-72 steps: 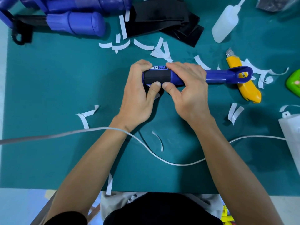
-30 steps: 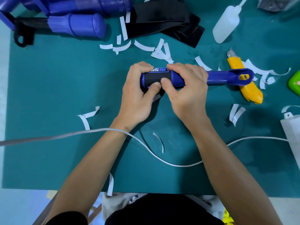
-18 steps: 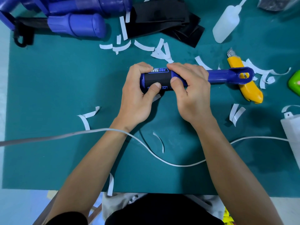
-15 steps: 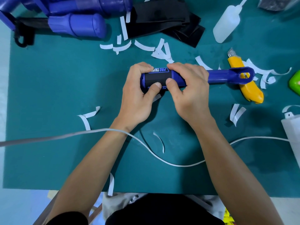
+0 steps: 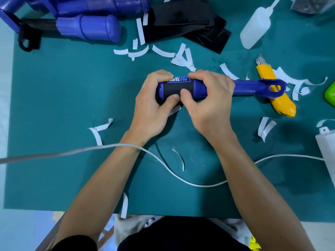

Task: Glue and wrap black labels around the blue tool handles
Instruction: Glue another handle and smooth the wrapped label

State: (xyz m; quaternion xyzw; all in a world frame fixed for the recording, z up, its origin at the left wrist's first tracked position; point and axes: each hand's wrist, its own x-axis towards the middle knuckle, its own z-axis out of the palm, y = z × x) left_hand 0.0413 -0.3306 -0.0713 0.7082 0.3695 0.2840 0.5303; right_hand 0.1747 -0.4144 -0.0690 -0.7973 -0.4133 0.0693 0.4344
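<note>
At the centre of the frame we see the blue tool handle (image 5: 243,87) lying crosswise, the left hand (image 5: 150,107) curled round its butt and the right hand (image 5: 210,105) curled over its shaft so it cannot roll. Both thumbs (image 5: 173,100) press on the near edge of the black label (image 5: 174,88), which we take as smoothing the glued seam down; the glue bottle (image 5: 255,31) at upper right and spare black labels (image 5: 181,19) at top centre wait within reach

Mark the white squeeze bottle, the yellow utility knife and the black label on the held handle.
white squeeze bottle (image 5: 254,30): head view, middle of its body.
yellow utility knife (image 5: 266,74): head view, yellow body just behind the blade.
black label (image 5: 173,89): head view, its plain face below the lettering, on the blue tool handle (image 5: 244,87).
</note>
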